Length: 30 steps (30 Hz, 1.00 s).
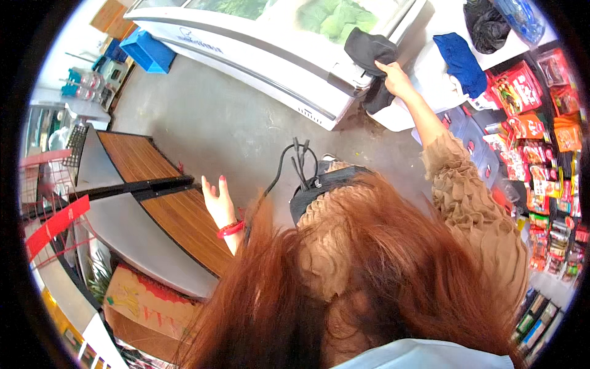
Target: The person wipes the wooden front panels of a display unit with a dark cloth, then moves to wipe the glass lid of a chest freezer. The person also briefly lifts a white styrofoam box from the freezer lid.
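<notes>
My right hand [397, 81] is stretched forward with its fingers on a black cloth item [368, 50], perhaps a cap. That cloth lies over the near corner of a white glass-topped display freezer [295, 87]. A second dark piece [379, 98] hangs just below it. Green leafy vegetables [339, 20] show through the freezer's glass. My left hand [217, 203], with a red bracelet [230, 229] at the wrist, is raised with fingers apart and nothing in it. It is beside a counter with wood-grain panels [184, 217].
To the right, a blue cloth [461, 64] and a black plastic bag [486, 27] lie on a white surface. Racks of packaged food [534, 152] line that side. A blue crate [147, 50] stands beyond the grey floor [207, 106]. A cardboard box [143, 309] sits at lower left.
</notes>
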Each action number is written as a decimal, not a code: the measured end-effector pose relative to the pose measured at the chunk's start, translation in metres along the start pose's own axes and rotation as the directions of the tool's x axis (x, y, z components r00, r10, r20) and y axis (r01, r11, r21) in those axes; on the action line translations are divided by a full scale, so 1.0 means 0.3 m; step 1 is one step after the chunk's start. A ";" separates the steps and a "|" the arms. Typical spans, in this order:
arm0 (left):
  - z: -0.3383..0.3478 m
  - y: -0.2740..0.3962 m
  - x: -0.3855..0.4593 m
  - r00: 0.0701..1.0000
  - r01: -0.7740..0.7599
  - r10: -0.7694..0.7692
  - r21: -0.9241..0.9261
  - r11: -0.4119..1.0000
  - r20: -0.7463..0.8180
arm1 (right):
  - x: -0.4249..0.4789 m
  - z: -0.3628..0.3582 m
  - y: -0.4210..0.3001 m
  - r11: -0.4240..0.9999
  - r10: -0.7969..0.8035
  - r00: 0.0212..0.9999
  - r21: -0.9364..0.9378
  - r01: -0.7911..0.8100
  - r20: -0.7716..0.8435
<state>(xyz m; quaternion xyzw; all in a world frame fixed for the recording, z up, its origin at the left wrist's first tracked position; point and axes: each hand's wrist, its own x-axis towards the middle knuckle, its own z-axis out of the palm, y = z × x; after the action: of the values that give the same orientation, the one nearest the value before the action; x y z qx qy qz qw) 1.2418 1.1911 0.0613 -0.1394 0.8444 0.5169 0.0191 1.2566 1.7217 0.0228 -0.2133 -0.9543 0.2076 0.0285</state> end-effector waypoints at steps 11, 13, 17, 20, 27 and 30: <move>-0.121 -0.079 0.431 0.999 -0.042 0.043 0.088 0.995 -0.009 | -0.029 -0.024 -0.039 0.979 -0.181 0.977 0.068 0.190 -0.117; -0.121 -0.046 0.548 0.999 -0.031 0.032 0.148 0.988 -0.004 | -0.051 -0.012 0.027 0.983 -0.157 0.973 0.072 0.171 -0.169; -0.203 0.026 0.762 0.994 -0.055 0.074 0.226 0.973 -0.078 | -0.020 -0.047 0.034 0.991 -0.052 0.998 0.121 0.054 -0.022; -0.223 0.070 0.908 0.993 -0.046 0.067 0.203 0.978 -0.098 | -0.014 -0.087 0.038 0.981 0.016 0.997 0.191 -0.029 0.069; -0.175 -0.076 1.308 0.999 -0.041 0.039 0.109 0.993 0.018 | -0.041 -0.382 0.296 0.875 0.483 0.268 -0.454 -0.165 0.833; -0.221 -0.085 1.507 0.997 -0.036 0.037 -0.012 0.999 0.072 | -0.050 -0.352 0.169 0.450 0.874 0.402 -0.765 -0.461 0.272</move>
<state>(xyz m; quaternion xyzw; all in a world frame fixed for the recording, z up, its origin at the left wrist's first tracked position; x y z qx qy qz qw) 0.8216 1.0247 -0.0096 -0.1052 0.8428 0.5263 0.0393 1.3054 1.7977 0.0990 -0.5126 -0.7260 -0.0426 -0.4564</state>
